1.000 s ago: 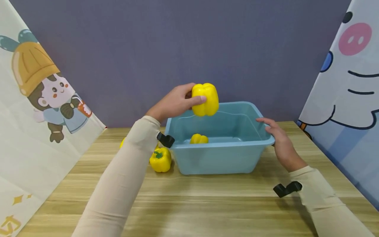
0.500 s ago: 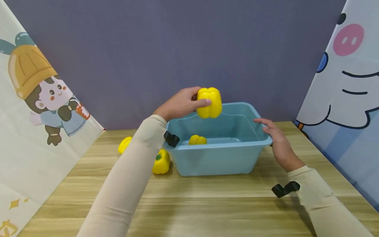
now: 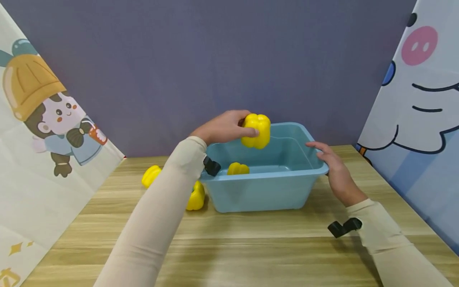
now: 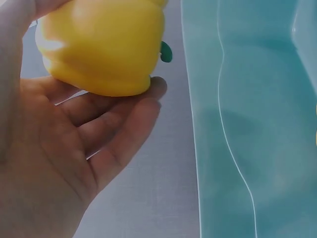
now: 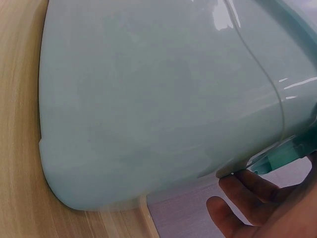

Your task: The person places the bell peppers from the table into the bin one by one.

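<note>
In the head view, my left hand (image 3: 226,127) pinches a yellow bell pepper (image 3: 259,131) between thumb and fingers, above the back left of a blue plastic bin (image 3: 261,195). The left wrist view shows that pepper (image 4: 104,49) resting against the fingers, its green stem (image 4: 166,52) towards the bin. Another yellow pepper (image 3: 238,168) lies inside the bin, partly hidden by the front wall. My right hand (image 3: 338,175) grips the rim at the bin's right end; in the right wrist view its fingers (image 5: 247,198) reach under the lip.
Left of the bin, a yellow pepper (image 3: 195,197) and another pepper (image 3: 150,175) lie on the wooden table (image 3: 251,247), both partly covered by my left arm. A grey-purple wall (image 3: 179,59) rises behind the table, with printed cloth panels (image 3: 21,159) on both sides.
My left hand has carried the pepper right and down, lower over the bin. My right hand keeps its hold on the rim. The far-left pepper shows more from behind my arm.
</note>
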Action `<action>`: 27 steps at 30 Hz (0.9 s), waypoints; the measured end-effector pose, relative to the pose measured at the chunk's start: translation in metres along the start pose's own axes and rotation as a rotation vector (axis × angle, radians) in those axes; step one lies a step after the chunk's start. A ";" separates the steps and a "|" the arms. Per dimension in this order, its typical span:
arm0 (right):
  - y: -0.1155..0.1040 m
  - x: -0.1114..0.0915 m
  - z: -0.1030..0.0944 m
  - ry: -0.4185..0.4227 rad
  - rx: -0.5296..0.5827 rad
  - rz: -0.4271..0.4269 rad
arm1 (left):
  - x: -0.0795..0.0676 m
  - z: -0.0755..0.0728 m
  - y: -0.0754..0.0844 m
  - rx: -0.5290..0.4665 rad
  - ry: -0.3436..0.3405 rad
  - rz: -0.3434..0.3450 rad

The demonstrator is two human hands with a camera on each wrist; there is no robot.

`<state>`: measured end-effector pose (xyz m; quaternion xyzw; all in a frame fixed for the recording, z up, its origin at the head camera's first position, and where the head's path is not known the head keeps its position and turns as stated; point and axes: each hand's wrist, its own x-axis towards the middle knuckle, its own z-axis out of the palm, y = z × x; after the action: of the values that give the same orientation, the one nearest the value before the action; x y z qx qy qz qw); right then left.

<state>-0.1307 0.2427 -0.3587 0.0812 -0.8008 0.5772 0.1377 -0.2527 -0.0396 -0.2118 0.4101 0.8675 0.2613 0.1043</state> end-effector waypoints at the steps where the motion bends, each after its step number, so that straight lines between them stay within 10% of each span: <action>1: 0.000 0.000 0.000 0.001 0.000 -0.001 | 0.001 0.000 0.000 0.007 -0.011 0.006; 27: 0.000 0.003 0.001 0.010 0.001 -0.002 | 0.028 0.023 0.002 0.152 -0.145 0.039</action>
<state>-0.1338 0.2423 -0.3582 0.0793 -0.7996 0.5780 0.1422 -0.2604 -0.0091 -0.2289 0.4513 0.8670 0.1663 0.1303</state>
